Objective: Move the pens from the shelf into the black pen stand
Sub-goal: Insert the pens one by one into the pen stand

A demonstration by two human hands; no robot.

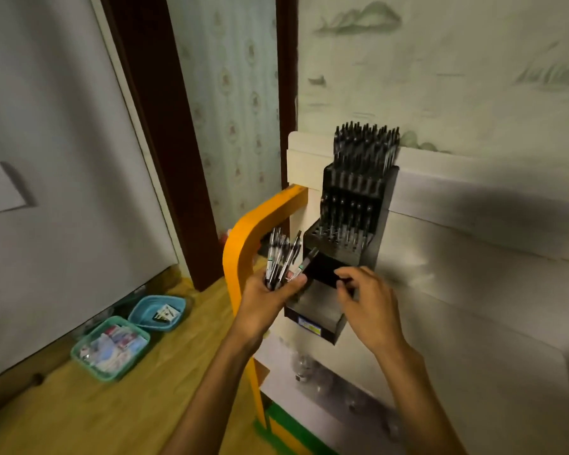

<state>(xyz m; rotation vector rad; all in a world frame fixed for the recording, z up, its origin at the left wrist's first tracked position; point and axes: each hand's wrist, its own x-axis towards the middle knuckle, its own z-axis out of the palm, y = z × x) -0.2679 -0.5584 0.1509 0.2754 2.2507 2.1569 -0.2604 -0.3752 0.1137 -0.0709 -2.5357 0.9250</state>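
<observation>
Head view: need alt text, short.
A person's left hand grips a bunch of pens beside a tiered black pen stand, already mostly filled with pens, while the right hand pinches something small and dark at the stand's front. Two teal baskets sit on the wooden surface at lower left.

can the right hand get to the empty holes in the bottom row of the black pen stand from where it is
Probably yes. The right hand hovers just below the black pen stand, and the empty holes at the lowest tier's left end look unobstructed. The left hand with its bundle of pens stays off to the side.
</observation>
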